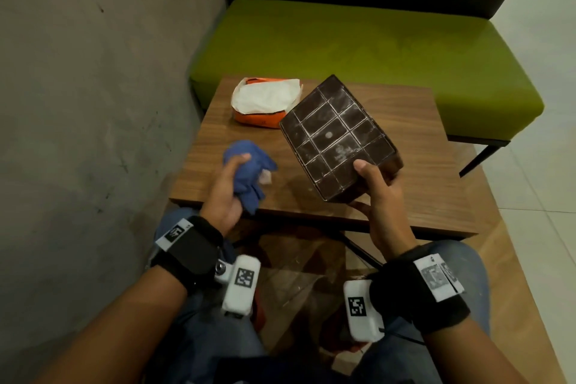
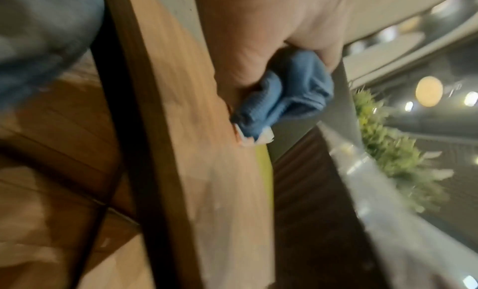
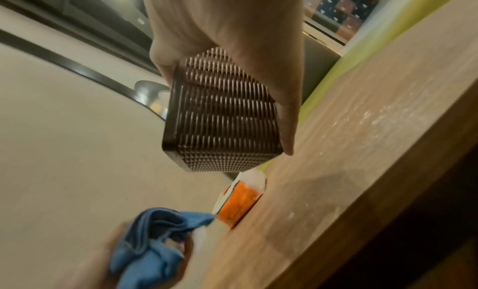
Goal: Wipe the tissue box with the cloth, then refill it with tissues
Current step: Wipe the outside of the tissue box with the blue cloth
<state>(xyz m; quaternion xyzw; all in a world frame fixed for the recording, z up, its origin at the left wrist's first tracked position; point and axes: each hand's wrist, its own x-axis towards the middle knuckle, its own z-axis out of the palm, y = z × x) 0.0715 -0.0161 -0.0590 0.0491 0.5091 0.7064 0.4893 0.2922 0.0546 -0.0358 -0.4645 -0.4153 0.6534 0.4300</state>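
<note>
My right hand (image 1: 375,187) grips the near end of the dark brown tissue box (image 1: 336,137), thumb on the gridded, dusty face that is turned up toward me. The box is tilted and lifted above the wooden table (image 1: 420,140); in the right wrist view its woven side (image 3: 225,117) shows. My left hand (image 1: 227,187) holds a bunched blue cloth (image 1: 249,165) just above the table, left of the box and apart from it; the cloth (image 2: 284,95) also appears in the left wrist view. An orange pack of white tissues (image 1: 265,103) lies open at the table's far left.
A grey wall (image 1: 93,87) stands close on the left. A green bench seat (image 1: 374,47) with a dark backrest runs behind the table. White dust specks mark the tabletop (image 3: 375,117). My knees in jeans (image 1: 461,262) are under the table's near edge.
</note>
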